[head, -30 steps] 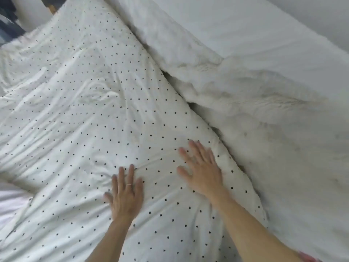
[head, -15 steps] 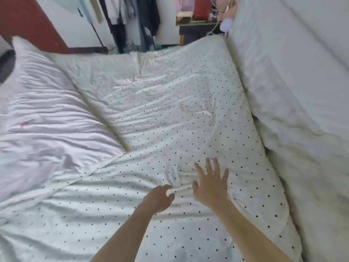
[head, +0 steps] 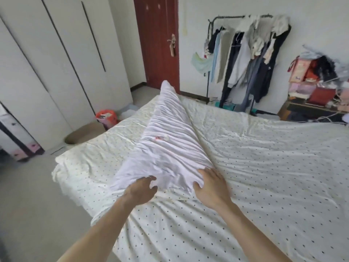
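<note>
On the quilt (head: 264, 167), left hand (head: 140, 189) and right hand (head: 212, 187) grip a pillow (head: 166, 144).

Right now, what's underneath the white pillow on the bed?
The dotted quilt lies under the white pillow and shows on both sides of it. Anything directly beneath the pillow is covered and cannot be seen.

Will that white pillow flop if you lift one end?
Probably it sags: the pillow looks soft and wrinkled where the left hand and right hand grip its near end. Likely light for its size, being puffy. Unlikely to roll: it lies flat on the bedspread.
</note>
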Demonstrator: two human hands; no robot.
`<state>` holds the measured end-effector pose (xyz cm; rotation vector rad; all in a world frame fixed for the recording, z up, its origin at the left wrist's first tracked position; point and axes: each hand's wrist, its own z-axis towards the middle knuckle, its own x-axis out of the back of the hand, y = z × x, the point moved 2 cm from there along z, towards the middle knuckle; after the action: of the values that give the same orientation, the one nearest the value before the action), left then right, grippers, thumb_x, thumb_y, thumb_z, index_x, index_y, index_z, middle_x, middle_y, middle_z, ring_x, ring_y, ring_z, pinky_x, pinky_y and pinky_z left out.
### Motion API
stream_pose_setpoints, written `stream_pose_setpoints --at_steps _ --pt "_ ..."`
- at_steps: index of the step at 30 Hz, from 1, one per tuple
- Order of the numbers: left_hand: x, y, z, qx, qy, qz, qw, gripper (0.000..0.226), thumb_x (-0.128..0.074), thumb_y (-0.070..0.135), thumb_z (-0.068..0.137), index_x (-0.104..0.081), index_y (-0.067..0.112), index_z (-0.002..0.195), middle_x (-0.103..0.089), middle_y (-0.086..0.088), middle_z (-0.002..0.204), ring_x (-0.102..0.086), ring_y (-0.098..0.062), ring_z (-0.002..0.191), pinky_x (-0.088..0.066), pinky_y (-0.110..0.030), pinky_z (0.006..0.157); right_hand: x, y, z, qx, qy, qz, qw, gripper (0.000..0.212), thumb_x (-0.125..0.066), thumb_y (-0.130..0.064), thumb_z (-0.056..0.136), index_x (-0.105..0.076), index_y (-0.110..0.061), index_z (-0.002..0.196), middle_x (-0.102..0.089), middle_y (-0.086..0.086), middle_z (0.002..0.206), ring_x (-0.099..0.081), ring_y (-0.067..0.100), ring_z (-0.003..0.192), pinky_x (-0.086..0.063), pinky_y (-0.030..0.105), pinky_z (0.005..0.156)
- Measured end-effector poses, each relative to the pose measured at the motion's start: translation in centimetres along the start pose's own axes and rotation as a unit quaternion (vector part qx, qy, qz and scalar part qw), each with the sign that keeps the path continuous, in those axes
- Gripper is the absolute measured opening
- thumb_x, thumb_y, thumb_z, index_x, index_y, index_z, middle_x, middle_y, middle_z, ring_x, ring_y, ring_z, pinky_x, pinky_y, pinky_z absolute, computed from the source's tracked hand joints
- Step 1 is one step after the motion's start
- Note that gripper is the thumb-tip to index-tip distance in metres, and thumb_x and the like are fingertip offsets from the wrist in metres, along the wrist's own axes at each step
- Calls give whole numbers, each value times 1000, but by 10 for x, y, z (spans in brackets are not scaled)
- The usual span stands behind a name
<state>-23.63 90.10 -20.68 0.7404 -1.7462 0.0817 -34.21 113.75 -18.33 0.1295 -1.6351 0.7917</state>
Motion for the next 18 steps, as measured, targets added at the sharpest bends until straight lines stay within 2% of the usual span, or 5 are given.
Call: stream_pose_setpoints --at_steps 2,6,11,14,18 --pt "23 -61 2 7 24 -5 1000 48 -50 41 94 -47 25 139 -56 3 138 -54 -18 124 -43 -33 102 -21 -45 15 0 -22 18 1000 52 -47 -40 93 -42 -21 142 -46 -4 145 -32 21 138 -28 38 112" --pt "40 -136 6 37 30 -15 999 47 -51 40 94 -46 27 139 -60 0 132 -56 -19 122 -45 -33 99 -56 -94 35 -24 -81 35 996 57 -47 -42 93 -36 -22 145 -46 -1 143 -36 21 134 -34 36 106" --pt "26 -187 24 55 2 -20 998 47 -49 39 94 -45 28 139 -56 0 134 -57 -20 117 -46 -34 97 -108 -116 69 -88 -140 110 980 61 -50 -47 91 -33 -27 146 -43 -1 147 -39 21 134 -38 34 101" --pt "2 -202 40 51 -28 -14 998 49 -51 40 93 -45 29 140 -53 1 137 -54 -18 122 -45 -35 98 -150 -97 90 -177 -181 187 949 66 -51 -51 89 -31 -27 147 -39 -2 150 -42 20 133 -36 31 95" --pt "-28 -206 76 28 -70 8 997 53 -53 43 91 -43 32 143 -44 6 146 -46 -16 129 -42 -35 102 -209 -61 120 -341 -195 289 873 74 -54 -53 88 -26 -23 149 -34 3 152 -40 26 133 -38 39 99"
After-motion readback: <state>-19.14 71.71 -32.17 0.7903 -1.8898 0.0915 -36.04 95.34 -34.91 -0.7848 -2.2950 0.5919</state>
